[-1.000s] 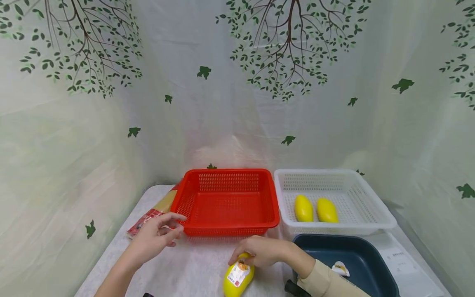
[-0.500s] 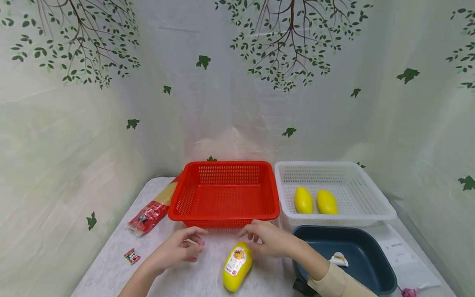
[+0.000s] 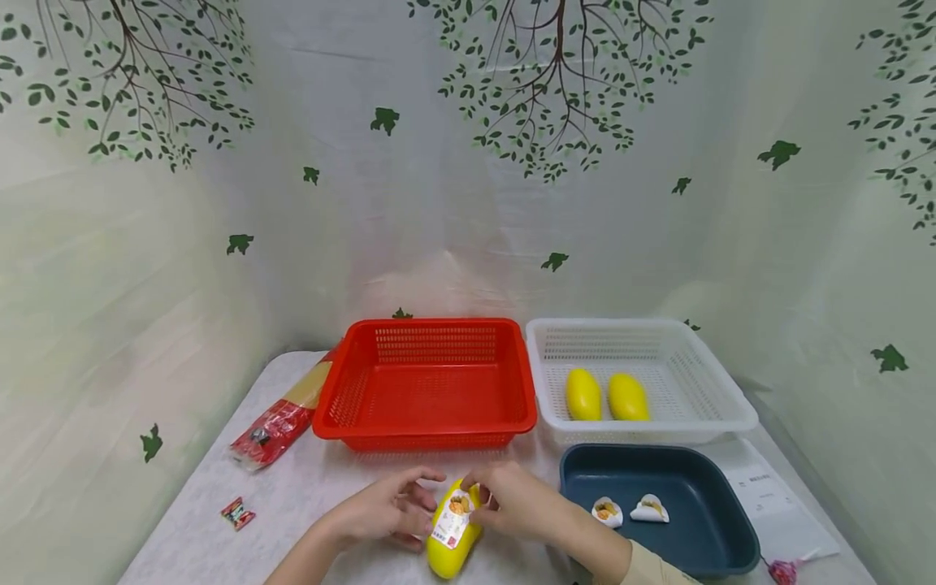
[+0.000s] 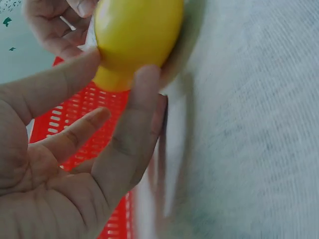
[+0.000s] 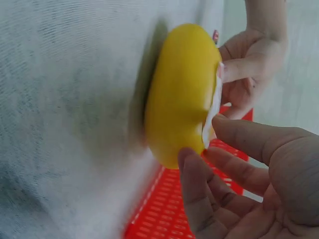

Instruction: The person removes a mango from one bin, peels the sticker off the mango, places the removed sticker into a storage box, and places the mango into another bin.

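Note:
A yellow mango (image 3: 447, 561) with a white printed label (image 3: 452, 520) lies on the cloth-covered table, in front of the red basket. My left hand (image 3: 387, 512) is at its left side; in the left wrist view thumb and forefinger hold one end. My right hand (image 3: 515, 504) is over its far right side. The right wrist view shows the right thumb on the edge of the label (image 5: 214, 109) and the forefinger against the mango's end (image 5: 180, 89).
Behind stand a red basket (image 3: 424, 435) and a white basket (image 3: 658, 431) with two yellow mangoes (image 3: 583, 396). A dark blue pan (image 3: 687, 536) at right holds two curled labels (image 3: 649, 509). Left are a red-and-tan packet (image 3: 272, 431) and a small candy (image 3: 237, 513); a pink-wrapped item (image 3: 782, 571) is front right.
My right hand let go of the mango, lifted slightly, then came back onto its label end. My left hand moved right and down from beside the red basket to the mango's left side.

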A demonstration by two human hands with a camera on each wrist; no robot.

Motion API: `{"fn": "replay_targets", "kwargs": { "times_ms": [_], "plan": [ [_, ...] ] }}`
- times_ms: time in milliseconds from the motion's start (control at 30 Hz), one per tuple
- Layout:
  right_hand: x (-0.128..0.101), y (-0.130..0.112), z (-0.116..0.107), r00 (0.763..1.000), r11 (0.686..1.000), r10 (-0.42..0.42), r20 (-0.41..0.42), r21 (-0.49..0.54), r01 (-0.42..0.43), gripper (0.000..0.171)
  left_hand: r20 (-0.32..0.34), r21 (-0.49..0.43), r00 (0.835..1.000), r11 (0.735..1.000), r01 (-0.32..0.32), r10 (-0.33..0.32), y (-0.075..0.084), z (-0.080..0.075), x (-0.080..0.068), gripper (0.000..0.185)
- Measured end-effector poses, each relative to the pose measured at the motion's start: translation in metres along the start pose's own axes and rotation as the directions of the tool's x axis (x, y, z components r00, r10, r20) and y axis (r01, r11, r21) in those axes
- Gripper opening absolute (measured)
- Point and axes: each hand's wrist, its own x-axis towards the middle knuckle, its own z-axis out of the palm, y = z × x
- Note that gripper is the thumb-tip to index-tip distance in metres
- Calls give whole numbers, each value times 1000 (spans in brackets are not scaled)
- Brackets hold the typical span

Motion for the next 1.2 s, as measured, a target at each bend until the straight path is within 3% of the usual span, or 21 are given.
{"fn": "replay_targets", "kwargs": {
  "times_ms": [267,567,967,1200],
  "plan": [
    [1,4,4,999,999,46,-23,-14,-46,27,69,-65,997,997,51,-46,-3,2,13,64],
    [-1,9,1,1000,998,-25,3,-50,25,47,96,-107,994,992,64,-54,0,10,19,66],
    [-1,8,5,999,989,-53,2,-137,53,42,118,-148,993,988,45,-27,-5,11,17,75],
    [1,9,3,997,989,-71,-1,-133,71,36,113,-152,993,988,33,-16,-4,9,19,74]
  ]
}}
